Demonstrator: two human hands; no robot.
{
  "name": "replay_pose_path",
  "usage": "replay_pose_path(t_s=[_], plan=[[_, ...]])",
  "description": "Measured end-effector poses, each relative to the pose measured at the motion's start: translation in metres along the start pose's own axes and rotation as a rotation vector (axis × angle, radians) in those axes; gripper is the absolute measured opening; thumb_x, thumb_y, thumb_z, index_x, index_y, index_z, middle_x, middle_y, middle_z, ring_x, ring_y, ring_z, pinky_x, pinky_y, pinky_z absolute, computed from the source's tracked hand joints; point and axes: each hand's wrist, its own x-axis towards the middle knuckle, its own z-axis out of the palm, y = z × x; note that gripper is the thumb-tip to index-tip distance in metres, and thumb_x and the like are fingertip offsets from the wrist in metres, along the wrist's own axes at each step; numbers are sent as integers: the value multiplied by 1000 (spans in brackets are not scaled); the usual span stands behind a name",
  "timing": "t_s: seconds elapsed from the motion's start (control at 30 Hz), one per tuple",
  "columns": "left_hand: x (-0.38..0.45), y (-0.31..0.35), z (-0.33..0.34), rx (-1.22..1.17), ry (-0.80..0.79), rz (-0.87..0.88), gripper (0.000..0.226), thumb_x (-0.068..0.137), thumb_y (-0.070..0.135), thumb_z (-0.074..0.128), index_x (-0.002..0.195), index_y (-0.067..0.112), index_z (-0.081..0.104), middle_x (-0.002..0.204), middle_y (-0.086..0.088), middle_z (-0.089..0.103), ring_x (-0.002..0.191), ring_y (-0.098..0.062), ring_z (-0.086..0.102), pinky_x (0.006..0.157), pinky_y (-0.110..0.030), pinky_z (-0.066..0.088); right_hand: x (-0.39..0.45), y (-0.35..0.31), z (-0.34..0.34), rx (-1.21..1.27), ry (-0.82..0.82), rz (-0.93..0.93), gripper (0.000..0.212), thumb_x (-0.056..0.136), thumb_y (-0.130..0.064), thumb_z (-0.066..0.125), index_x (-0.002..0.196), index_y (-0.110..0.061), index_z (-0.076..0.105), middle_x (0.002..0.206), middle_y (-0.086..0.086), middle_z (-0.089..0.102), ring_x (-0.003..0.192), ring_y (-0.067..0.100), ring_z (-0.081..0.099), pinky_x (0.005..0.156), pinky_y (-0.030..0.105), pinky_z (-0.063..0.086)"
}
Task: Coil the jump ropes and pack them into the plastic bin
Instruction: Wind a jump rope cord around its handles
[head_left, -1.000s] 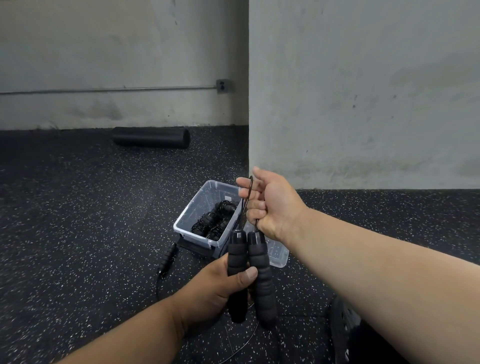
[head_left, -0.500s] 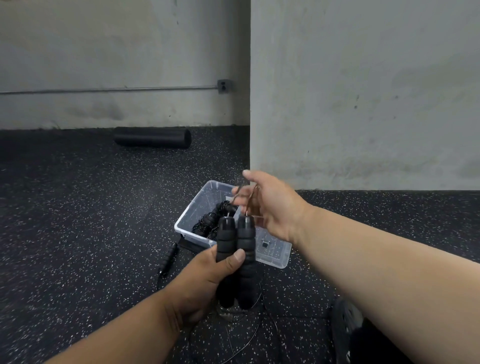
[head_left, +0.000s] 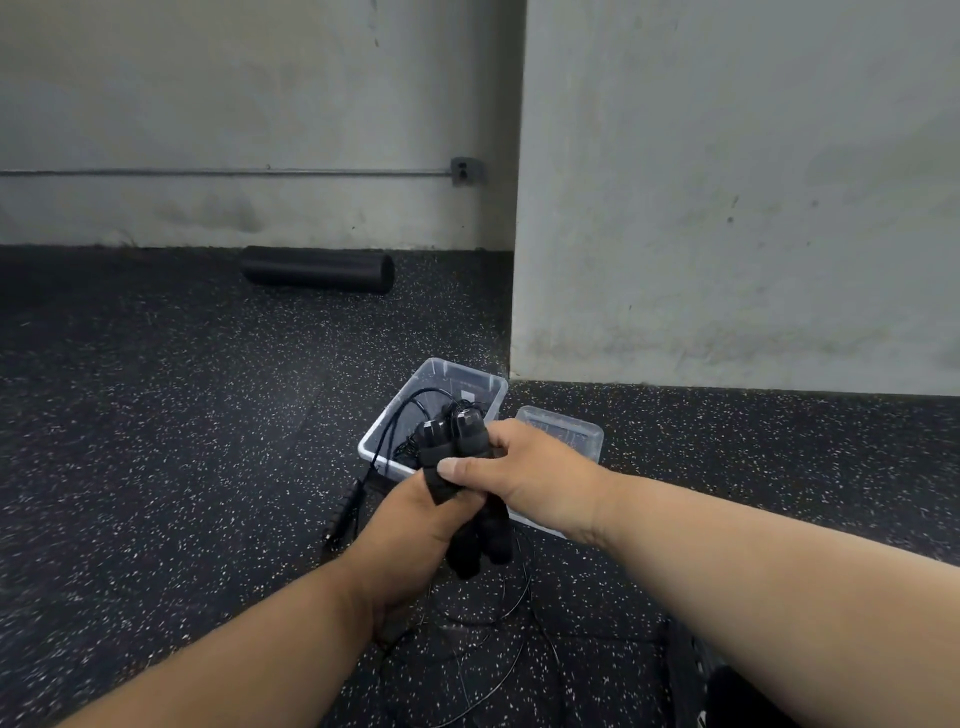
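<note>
A: Head view. Two black foam handles (head_left: 470, 467) side by side, held upright in front of the bin (head_left: 384, 439).
B: Grip?
A: Right hand (head_left: 524, 475) wrapped over the upper part, fingers curled round both handles, thumb laid across the front. Left hand (head_left: 415, 535) closed round the lower part from beneath, fingers hidden behind the foam. Handle tops poking out above the right fingers (head_left: 498, 434), bottoms sticking out below both hands.
B: Cord?
A: Thin black cord (head_left: 511, 608) trailing from the handles, lying in loose loops on the speckled floor (head_left: 156, 467) under the wrists.
B: Bin?
A: Clear plastic, on the floor by the wall corner, just beyond the hands. Dark ropes (head_left: 415, 410) already inside, one cord arching over the near left wall. Another handle (head_left: 345, 512) flat on the floor beside it, to the left. Clear lid (head_left: 571, 434) flat to the right, partly behind the right hand.
B: Elsewhere?
A: Black foam roller (head_left: 317, 268) against the far wall.
</note>
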Motion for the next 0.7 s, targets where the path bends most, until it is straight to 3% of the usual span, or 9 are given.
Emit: replay_pose_path(t_s=[0.07,0.13,0.23,0.33,0.43,0.5,0.57,0.63,0.7], plan=[[-1,2,-1,74,-8,7,33,98,30,63,118,4,67,97,-27,76,90,-52,72,69,-48,56,1,1,3,-33,-30,-16,19,94,-28,77,102,-11,74,91,3,77,83,6,69,82,28,58],[-4,4,-1,152,-11,33,20,105,19,61,119,7,67,97,-22,77,90,-45,74,67,-44,58,0,0,6,-60,-35,-12,18,92,-30,80,99,-15,73,86,-4,74,78,1,68,79,25,57],[-8,7,1,231,20,59,15,104,9,60,117,11,68,100,-14,79,90,-26,76,74,-34,60,-1,-3,8,-61,-50,-33,18,91,-25,81,98,-13,70,83,-5,71,75,3,66,73,22,55],[-9,11,-1,277,-13,55,14,99,11,69,112,18,69,98,-2,81,90,-17,76,79,-28,60,1,-5,6,-186,-26,-42,21,87,-31,81,89,-17,67,76,-9,69,71,5,65,71,24,55],[-5,16,-18,515,90,-50,47,77,46,91,111,28,64,103,4,77,98,-15,74,86,-34,61,8,-6,-4,-421,3,-47,27,80,-38,79,81,-16,64,74,-4,71,69,13,65,71,39,57],[-6,23,-33,790,280,-78,67,60,68,89,105,37,51,109,13,61,99,-11,64,83,-35,57,9,-8,-16,-662,-18,-42,26,79,-38,78,79,-19,61,70,-5,67,66,14,63,61,35,50],[-10,30,-40,922,314,86,71,63,63,89,108,39,41,116,19,46,109,-7,50,90,-28,47,7,-8,-23,-883,-67,-13,28,79,-43,78,85,-24,58,75,-6,65,70,15,63,60,30,47],[-14,36,-37,1054,187,194,82,71,52,89,126,45,28,127,25,30,124,0,30,109,-22,30,4,-6,-19,-1023,-141,2,31,77,-45,79,89,-25,58,79,-5,65,74,19,64,65,31,53],[-13,30,-33,1227,65,185,98,77,45,84,143,45,13,139,21,24,137,-2,18,122,-24,12,2,-4,-10,-1079,-194,-16,31,75,-44,80,87,-26,58,78,-6,65,73,19,63,63,31,52]])
